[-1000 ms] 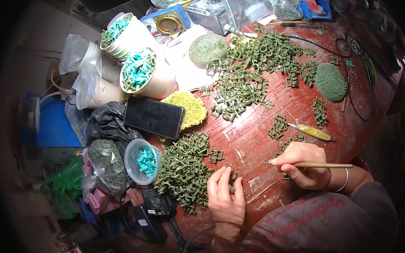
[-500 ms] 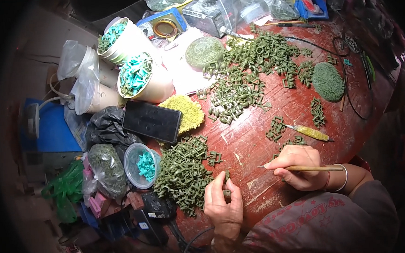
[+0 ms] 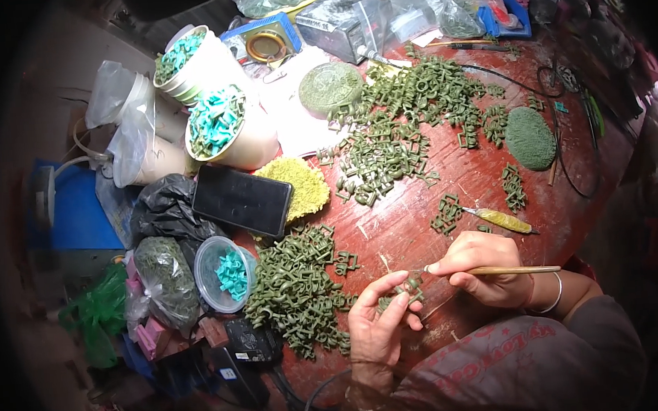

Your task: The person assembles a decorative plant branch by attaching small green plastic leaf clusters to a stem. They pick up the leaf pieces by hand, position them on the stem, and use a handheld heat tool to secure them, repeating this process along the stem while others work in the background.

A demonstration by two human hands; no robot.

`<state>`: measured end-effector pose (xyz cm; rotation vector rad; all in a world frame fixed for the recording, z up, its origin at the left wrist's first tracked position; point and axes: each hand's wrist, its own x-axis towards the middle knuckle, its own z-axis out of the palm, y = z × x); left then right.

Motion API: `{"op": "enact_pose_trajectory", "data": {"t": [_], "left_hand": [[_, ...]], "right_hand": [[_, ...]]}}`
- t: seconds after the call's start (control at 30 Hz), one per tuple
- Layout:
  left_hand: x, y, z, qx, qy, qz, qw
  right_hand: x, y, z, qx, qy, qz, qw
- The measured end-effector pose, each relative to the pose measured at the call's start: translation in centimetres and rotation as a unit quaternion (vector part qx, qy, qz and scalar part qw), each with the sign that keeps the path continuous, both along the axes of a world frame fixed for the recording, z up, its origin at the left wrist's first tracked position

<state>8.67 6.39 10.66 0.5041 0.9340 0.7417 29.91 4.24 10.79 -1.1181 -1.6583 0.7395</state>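
Between the thumb and fingers of my left hand (image 3: 378, 324) is a small dark green wax-like piece (image 3: 411, 284), partly covered by the fingertips. My right hand (image 3: 487, 265) grips a slim wooden-handled tool (image 3: 525, 269) like a pen. Its thin metal tip points left and meets or nearly meets the green piece; contact cannot be made out. Left of my left hand lies a large heap of similar green pieces (image 3: 292, 287), open frame-like shapes. A few more green pieces (image 3: 445, 213) lie beyond my right hand, beside a yellow-handled tool (image 3: 503, 220).
Farther back spread more green pieces (image 3: 386, 157). At the left stand a clear tub (image 3: 207, 277) with turquoise pieces, a black phone (image 3: 243, 201) on a yellow sponge (image 3: 309, 188), and white cups (image 3: 253, 142) of pieces. A green oval pad (image 3: 531, 139) and a cable (image 3: 559, 146) lie at right.
My left hand has moved right, away from the heap's edge, bringing a green piece to the tool's tip. My right hand stays nearly in place, still gripping the tool.
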Motion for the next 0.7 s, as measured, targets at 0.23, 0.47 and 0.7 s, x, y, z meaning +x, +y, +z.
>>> {"op": "enact_pose_trajectory", "data": {"t": [0.23,0.47,0.7], "left_hand": [[-0.29,-0.05,-0.20,-0.022,-0.028,-0.002,0.999],[-0.12,-0.14,-0.28,-0.036,-0.032,0.003,0.999],[-0.15,-0.15,-0.46,-0.032,-0.062,0.021,0.997]], "right_hand": [[-0.51,0.35,-0.50,0.072,-0.034,0.057,0.995],[-0.47,0.48,-0.16,0.088,-0.057,0.053,0.993],[-0.24,0.20,-0.27,0.070,-0.050,0.010,0.996]]}}
